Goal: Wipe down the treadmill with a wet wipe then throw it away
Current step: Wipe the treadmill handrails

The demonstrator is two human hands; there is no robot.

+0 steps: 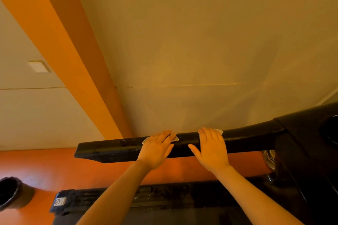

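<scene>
A long black treadmill handrail (117, 149) runs across the middle of the view toward the console (307, 133) at the right. My left hand (157, 149) lies flat on the rail, covering a pale label or sticker (176, 139). My right hand (212, 147) presses flat on the rail further right, with a white wet wipe (219, 131) under its fingers; only a corner of the wipe shows. The treadmill's black deck side (164, 195) lies below my forearms.
A dark waste bin (9, 192) stands on the orange floor at the lower left. A beige wall (182, 42) with an orange column (60, 42) rises close behind the rail. A warning sticker (60, 202) sits on the deck's end.
</scene>
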